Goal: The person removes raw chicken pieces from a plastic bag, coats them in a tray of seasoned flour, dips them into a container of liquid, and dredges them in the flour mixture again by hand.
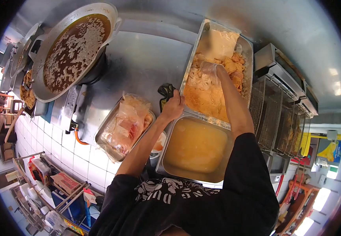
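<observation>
My right hand [211,70], in a clear plastic glove, reaches into a long metal tray [250,59] of orange-yellow flour with coated pieces [235,67] in it. Its fingers are too hidden by glove and flour to read. My left hand [174,105] is bare and closed at the tray's left edge, beside a crumpled black cloth or bag [165,93]; what it grips is unclear. Nearer to me stands a metal pan [168,159] of yellow liquid [196,144]. A smaller tray [100,135] at the left holds raw meat in clear plastic [127,122].
At the upper left, a large wok [107,15] of dark oil with pale foam [76,53] sits on a burner. Wire baskets [268,114] stand on the right, near metal equipment [282,70]. A white container [160,142] is between the smaller tray and the pan.
</observation>
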Demonstrator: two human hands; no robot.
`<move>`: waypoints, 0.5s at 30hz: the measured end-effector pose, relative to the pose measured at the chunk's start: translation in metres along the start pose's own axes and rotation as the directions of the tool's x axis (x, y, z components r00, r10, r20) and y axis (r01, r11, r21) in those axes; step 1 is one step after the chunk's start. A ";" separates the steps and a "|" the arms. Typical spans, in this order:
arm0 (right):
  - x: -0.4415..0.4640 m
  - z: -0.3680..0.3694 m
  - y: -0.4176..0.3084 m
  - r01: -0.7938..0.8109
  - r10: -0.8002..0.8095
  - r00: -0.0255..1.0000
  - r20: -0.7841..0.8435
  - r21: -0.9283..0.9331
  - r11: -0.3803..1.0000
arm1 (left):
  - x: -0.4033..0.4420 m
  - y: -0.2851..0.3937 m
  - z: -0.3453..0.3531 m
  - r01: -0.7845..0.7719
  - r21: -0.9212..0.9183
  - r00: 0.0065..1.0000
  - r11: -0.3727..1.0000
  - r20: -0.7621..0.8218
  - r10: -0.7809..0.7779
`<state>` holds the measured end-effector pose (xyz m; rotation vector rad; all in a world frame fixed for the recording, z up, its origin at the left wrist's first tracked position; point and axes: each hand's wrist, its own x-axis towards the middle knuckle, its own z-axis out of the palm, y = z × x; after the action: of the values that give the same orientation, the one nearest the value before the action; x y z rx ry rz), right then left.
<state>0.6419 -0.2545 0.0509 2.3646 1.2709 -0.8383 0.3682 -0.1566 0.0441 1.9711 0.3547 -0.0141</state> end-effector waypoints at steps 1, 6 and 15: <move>0.001 0.000 -0.002 0.005 -0.005 1.000 0.007 -0.006 1.000 | 0.000 -0.001 0.001 -0.004 -0.015 1.000 1.000 -0.016 0.003; 0.009 -0.006 -0.019 0.039 -0.036 0.999 0.039 -0.081 0.996 | 0.000 -0.001 -0.001 -0.031 -0.023 0.998 0.999 -0.063 0.029; -0.012 -0.008 -0.033 0.146 -0.082 0.984 0.158 -0.453 0.879 | 0.001 -0.010 0.008 -0.016 -0.017 0.995 1.000 -0.099 0.015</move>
<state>0.6117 -0.2393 0.0645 1.8403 1.3839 -0.6248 0.3680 -0.1598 0.0315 1.9615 0.4026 0.0962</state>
